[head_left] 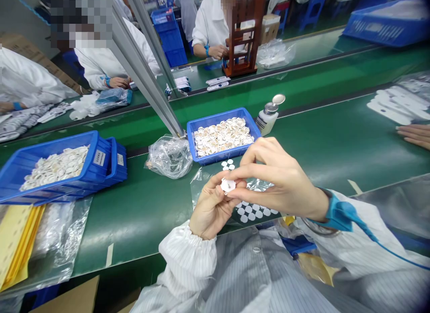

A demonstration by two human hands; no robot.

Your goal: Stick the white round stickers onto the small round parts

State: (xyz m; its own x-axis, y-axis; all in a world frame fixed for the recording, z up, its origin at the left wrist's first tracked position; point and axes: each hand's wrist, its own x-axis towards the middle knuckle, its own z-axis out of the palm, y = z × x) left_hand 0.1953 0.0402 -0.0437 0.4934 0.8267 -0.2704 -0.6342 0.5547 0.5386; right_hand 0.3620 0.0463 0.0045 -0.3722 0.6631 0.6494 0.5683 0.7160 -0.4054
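Over the green bench (144, 219), on my side of the blue tray (221, 157), my left hand (211, 209) and right hand (282, 183) pinch a small white part (228, 186) between their fingers (251, 171), probably light, stiff and slightly fragile, best held by its edge.

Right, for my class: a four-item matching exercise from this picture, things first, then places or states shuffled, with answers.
1. small white part
2. corded blue wrist strap
3. flip-top bottle
4. crumpled clear plastic bag

A. lid raised
B. left of the central blue tray
C. held by left hand and right hand
D. on the camera wearer's right wrist

Pairs: 1-C; 2-D; 3-A; 4-B
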